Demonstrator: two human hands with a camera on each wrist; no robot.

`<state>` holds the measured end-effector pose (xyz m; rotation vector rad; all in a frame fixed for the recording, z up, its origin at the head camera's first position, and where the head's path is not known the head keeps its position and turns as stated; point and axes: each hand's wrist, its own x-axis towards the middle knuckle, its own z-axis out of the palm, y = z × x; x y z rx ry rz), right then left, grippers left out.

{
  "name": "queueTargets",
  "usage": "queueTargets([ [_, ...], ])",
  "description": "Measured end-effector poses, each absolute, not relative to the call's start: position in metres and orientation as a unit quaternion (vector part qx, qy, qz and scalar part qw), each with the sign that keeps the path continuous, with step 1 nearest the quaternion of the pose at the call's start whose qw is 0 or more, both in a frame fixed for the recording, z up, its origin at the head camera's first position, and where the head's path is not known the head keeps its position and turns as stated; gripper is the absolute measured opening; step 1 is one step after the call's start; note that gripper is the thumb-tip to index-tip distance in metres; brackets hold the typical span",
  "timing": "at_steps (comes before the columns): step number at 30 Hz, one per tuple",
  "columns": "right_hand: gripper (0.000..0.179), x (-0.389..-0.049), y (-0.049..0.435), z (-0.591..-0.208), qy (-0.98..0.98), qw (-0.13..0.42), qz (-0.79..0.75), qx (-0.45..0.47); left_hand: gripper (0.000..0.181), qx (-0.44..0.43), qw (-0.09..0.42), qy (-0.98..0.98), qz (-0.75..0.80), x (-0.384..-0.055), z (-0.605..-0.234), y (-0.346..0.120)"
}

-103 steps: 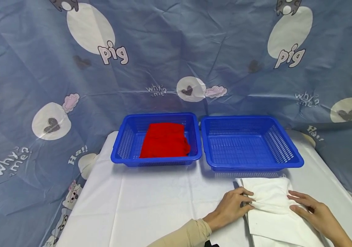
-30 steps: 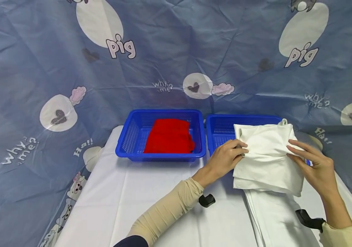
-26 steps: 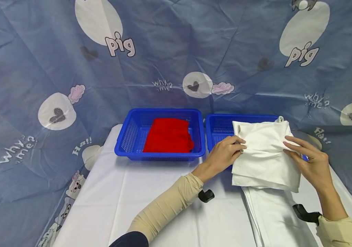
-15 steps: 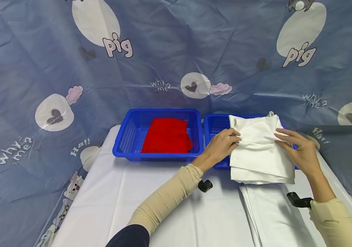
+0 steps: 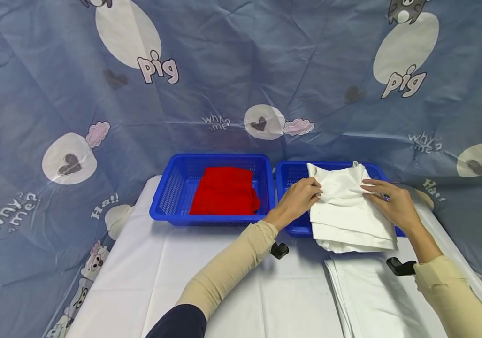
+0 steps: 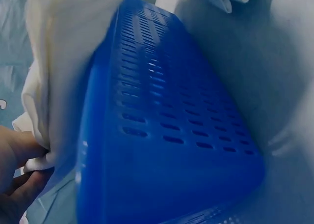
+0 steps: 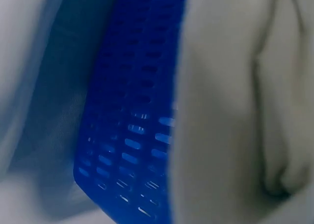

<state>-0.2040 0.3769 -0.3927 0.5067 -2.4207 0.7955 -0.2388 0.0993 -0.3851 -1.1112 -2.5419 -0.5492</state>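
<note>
A folded white garment (image 5: 346, 220) hangs over the right blue basket (image 5: 293, 176), hiding most of its inside; the garment's near edge extends past the basket's front rim. My left hand (image 5: 297, 199) pinches its left side between thumb and fingers, which the left wrist view shows closely beside the basket wall (image 6: 171, 150). On the opposite side, my right hand (image 5: 394, 206) grips the right edge with fingers on top. In the right wrist view the white fabric (image 7: 221, 111) fills the right half, and no fingers show clearly there.
Left of it stands another blue basket (image 5: 162, 202) with a folded red garment (image 5: 224, 192) inside. More folded white fabric (image 5: 371, 295) lies on the white-covered table (image 5: 207, 263) at the near right. A printed blue curtain (image 5: 207, 84) rises behind the baskets.
The white garment was on the table in front of the right basket; both hands have lifted it forward over that basket. In the last second it has shifted a little left.
</note>
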Motion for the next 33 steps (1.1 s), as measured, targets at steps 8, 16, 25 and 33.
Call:
queueTargets([
  [8, 0.026, -0.220, 0.374, -0.399, -0.924, 0.219, 0.255, 0.180, 0.017, -0.376, 0.138, -0.903, -0.159, -0.251, -0.395, 0.104],
  [16, 0.023, -0.237, 0.370, -0.406, -0.935, 0.186, 0.250, 0.171, 0.017, -0.355, 0.109, -0.915, -0.155, -0.267, -0.398, 0.106],
  [25, 0.020, -0.247, 0.371, -0.422, -0.935, 0.179, 0.249, 0.178, 0.017, -0.353, 0.085, -0.920, -0.148, -0.276, -0.407, 0.108],
  [33, 0.019, -0.263, 0.365, -0.429, -0.937, 0.158, 0.245, 0.193, 0.017, -0.321, 0.084, -0.933, -0.137, -0.288, -0.422, 0.107],
])
